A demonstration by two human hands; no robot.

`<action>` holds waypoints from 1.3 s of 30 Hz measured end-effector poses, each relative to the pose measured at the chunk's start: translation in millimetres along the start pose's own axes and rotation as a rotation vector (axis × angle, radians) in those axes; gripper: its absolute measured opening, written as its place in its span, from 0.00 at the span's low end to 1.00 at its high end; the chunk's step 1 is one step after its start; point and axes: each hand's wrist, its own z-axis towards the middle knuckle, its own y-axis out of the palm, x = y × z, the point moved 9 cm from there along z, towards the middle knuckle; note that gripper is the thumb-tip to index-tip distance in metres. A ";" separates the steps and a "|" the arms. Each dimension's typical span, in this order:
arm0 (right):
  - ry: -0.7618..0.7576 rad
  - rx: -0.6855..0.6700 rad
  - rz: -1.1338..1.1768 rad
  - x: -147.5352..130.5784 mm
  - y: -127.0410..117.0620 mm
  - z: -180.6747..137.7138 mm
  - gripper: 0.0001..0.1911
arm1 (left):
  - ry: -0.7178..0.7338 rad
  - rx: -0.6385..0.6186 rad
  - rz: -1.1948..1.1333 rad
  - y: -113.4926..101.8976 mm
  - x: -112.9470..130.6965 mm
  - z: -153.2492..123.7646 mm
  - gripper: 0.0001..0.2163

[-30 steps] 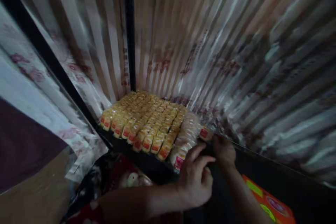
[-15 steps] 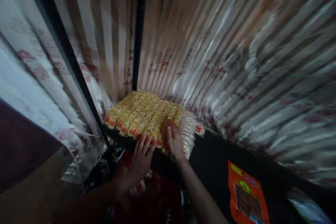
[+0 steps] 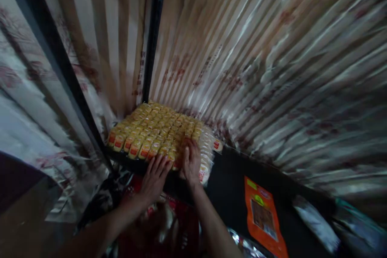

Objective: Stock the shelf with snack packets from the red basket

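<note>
Rows of small yellow packets [image 3: 151, 129] with red labels stand packed together on a black shelf [image 3: 229, 185], in its left corner. My left hand [image 3: 155, 175] lies against the front of these rows, its fingers stretched out and spread. Farther right, my right hand [image 3: 191, 163] rests on the right-hand front packets, fingers bent around something that its palm hides. Just beyond that hand is a row of whitish clear packets [image 3: 207, 149], seen from the side. A single labelled packet [image 3: 217, 145] sticks out on their right.
An orange pouch [image 3: 263, 213] with a window lies on the shelf to the right, with a white packet [image 3: 316, 221] past it. Plastic-covered striped sheeting [image 3: 229, 68] walls the back. A dark metal post [image 3: 154, 36] rises at the corner. Below the shelf is something red [image 3: 151, 209].
The view has shifted right, so everything sits farther left in the picture. Both hands keep nearly the same places on the packets. More items show at the right end of the shelf.
</note>
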 end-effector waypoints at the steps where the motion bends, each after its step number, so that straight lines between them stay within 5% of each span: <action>1: 0.035 0.066 -0.013 2.7 -10.8 -6.0 0.24 | 0.002 0.009 -0.008 -2.1 1.4 -0.1 0.25; 5: 0.135 0.181 -0.076 13.3 -36.8 -45.2 0.23 | 0.034 -0.022 -0.075 0.1 17.9 -4.7 0.26; 9: 0.286 0.021 -0.120 33.1 -25.6 -77.4 0.24 | 0.022 -0.120 -0.166 16.8 40.6 -11.9 0.27; 17: 0.346 -0.072 -0.096 46.6 -13.3 -77.1 0.26 | -0.071 -0.278 -0.423 40.2 59.8 -4.4 0.27; 25: 0.437 0.055 0.112 53.5 -21.5 -86.7 0.23 | -0.009 -0.265 -0.522 22.1 63.4 0.8 0.30; 30: 0.560 0.190 0.179 40.5 -44.8 -89.9 0.31 | 0.017 -0.270 -0.579 8.1 64.4 3.5 0.32; 34: 0.534 0.232 0.245 13.1 -48.8 -92.0 0.30 | -0.006 -0.137 -0.616 -22.4 51.3 0.9 0.28; 39: 0.453 0.032 0.390 -32.1 13.8 -97.5 0.24 | -0.282 -0.018 -0.525 -46.4 -11.9 -21.3 0.21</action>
